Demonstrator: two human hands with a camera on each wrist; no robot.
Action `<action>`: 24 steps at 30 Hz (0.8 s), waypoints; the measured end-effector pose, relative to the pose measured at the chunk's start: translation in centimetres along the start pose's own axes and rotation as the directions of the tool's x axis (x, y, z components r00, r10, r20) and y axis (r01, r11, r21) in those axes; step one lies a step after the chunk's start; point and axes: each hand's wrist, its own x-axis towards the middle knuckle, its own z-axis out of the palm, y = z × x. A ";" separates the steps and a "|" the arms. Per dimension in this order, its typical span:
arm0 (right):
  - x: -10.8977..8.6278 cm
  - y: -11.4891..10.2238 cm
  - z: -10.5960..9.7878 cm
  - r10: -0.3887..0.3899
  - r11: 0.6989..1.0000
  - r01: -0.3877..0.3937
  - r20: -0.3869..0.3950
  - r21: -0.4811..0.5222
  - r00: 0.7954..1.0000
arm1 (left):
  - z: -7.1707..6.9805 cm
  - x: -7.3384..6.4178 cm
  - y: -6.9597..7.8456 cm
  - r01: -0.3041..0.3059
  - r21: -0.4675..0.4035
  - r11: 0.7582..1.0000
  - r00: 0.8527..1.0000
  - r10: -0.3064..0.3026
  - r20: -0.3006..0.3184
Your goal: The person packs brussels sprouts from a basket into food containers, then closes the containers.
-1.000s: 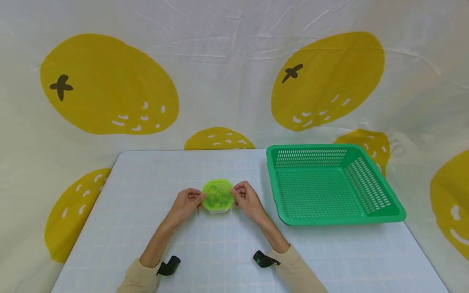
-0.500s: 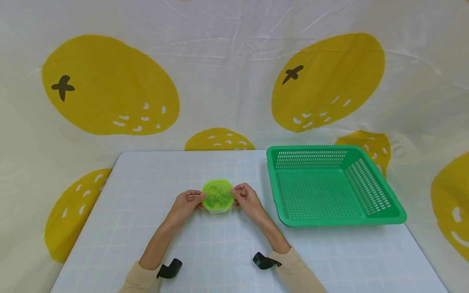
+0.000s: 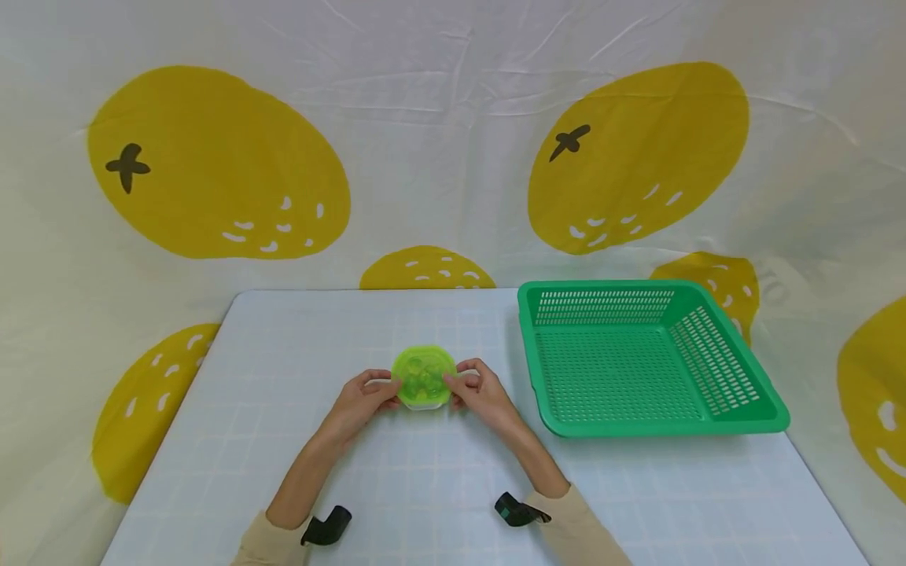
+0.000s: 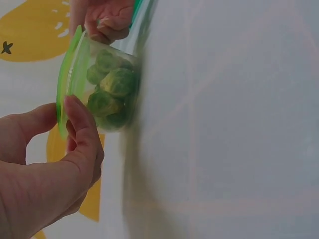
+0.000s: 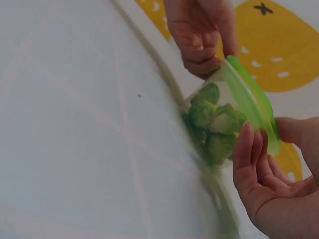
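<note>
A small clear food container stands on the table, topped by a bright green lid. Several Brussels sprouts show through its wall in both wrist views. My left hand pinches the lid's left edge, thumb on top and fingers under the rim. On the opposite side, my right hand pinches the rim in the same way. From the head view, the container's body is mostly hidden beneath the lid.
To the right of the hands, a green plastic basket with slotted walls stands on the pale checked table. Behind the table hangs a white cloth printed with large yellow fruit.
My right thumb has slid slightly down along the lid's edge. Both hands stay at the rim, and the container holds its place.
</note>
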 end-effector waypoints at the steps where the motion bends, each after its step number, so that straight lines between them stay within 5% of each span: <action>1: -0.1 0.0 0.0 0.004 1.000 -0.004 0.005 0.002 1.000 | 0.1 -0.1 0.0 0.002 -0.001 1.000 1.000 -0.002 0.000; 11: -0.2 -0.3 0.2 -0.028 1.000 0.028 0.026 0.000 0.999 | 0.0 -0.3 0.0 -0.024 0.024 0.999 1.000 0.024 0.013; 24: -0.4 -0.5 0.3 -0.071 0.997 0.071 0.017 -0.009 0.997 | 0.8 -0.5 0.4 -0.073 0.084 0.994 0.996 0.077 -0.051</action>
